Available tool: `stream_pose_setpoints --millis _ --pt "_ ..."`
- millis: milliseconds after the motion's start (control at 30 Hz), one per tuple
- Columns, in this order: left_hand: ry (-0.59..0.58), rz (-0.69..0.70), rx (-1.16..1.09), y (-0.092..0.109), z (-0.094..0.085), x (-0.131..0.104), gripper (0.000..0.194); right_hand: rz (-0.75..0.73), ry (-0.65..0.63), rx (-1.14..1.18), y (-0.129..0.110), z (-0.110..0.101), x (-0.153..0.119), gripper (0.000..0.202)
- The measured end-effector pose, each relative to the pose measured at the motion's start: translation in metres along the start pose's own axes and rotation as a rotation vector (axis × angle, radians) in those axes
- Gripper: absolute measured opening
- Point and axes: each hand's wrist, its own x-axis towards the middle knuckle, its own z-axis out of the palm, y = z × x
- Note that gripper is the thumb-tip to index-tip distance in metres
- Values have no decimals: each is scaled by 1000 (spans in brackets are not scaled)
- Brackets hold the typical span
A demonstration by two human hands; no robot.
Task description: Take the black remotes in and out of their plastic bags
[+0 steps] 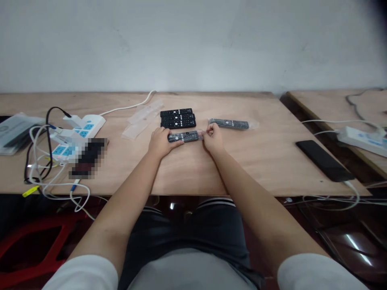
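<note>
A black remote control [187, 137] in a clear plastic sleeve lies on the wooden table between my hands. My left hand [161, 143] is closed on its left end, thumb along the near edge and fingers on the far side. At the other end, my right hand [214, 139] pinches the loose end of the plastic sleeve [200, 135]. Just beyond, bare black remotes [177, 118] lie side by side, close together. Another sleeved remote [229, 123] rests to the right, past my right hand. Flattened empty plastic sleeves [142, 119] lie to the left of the bare remotes.
Power strips [87, 125] and tangled cables [45, 161] crowd the left side, near a blurred-out dark device [89, 158]. A black phone [325, 160] with a cable sits at the right edge. A second table [314, 100] stands beyond a gap, and a wall backs the table.
</note>
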Motion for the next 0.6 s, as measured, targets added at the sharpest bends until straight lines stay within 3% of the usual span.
stream_pose_setpoints --millis 200,433,600 --pt "1 5 -35 0 0 -2 53 23 -130 81 -10 -10 2 19" --pt "-30 -11 -64 5 -5 -3 52 28 -135 53 -9 -11 2 12" --pt "-25 -20 -61 5 -4 -3 51 -286 15 -389 -25 -8 -11 5"
